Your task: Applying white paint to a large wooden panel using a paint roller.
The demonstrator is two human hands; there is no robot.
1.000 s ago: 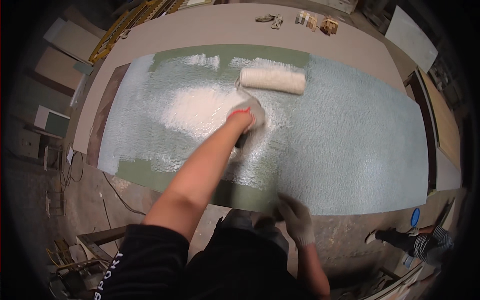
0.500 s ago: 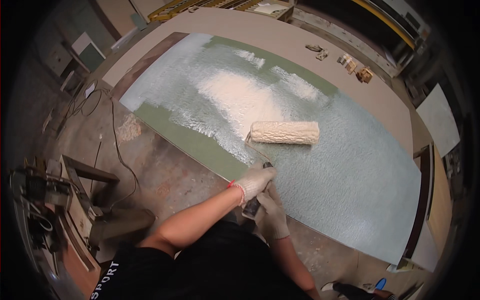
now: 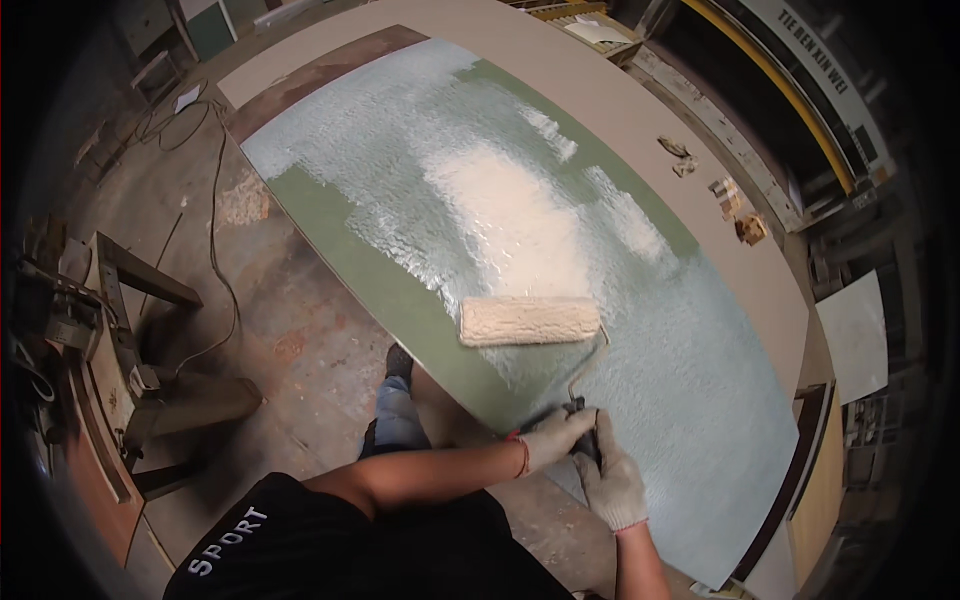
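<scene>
A paint roller with a fluffy cream sleeve [image 3: 530, 322] lies against a green panel [image 3: 330, 222], at the near end of a thick white patch of wet coating [image 3: 510, 215]. Its bent wire frame runs from the sleeve's right end back to a dark handle [image 3: 586, 436]. Both my hands wear pale knitted gloves. My left hand [image 3: 556, 438] is closed round the upper handle, reaching in from the left. Just right of it and lower, my right hand [image 3: 612, 482] grips the same handle. Thin whitish coating covers much of the panel; green shows along its near-left and far edges.
Beneath the panel is a larger beige board [image 3: 745, 265], with gloves [image 3: 680, 155] and small wooden blocks [image 3: 740, 210] on its far-right part. A wooden stand [image 3: 180, 410] and a cable [image 3: 222, 260] are on the floor at left. A yellow-railed machine [image 3: 775, 95] stands behind.
The roller has moved left and nearer across the panel, onto the green strip. Its wire frame, earlier at the sleeve's left end, is now at the right. A leg now shows beside the panel.
</scene>
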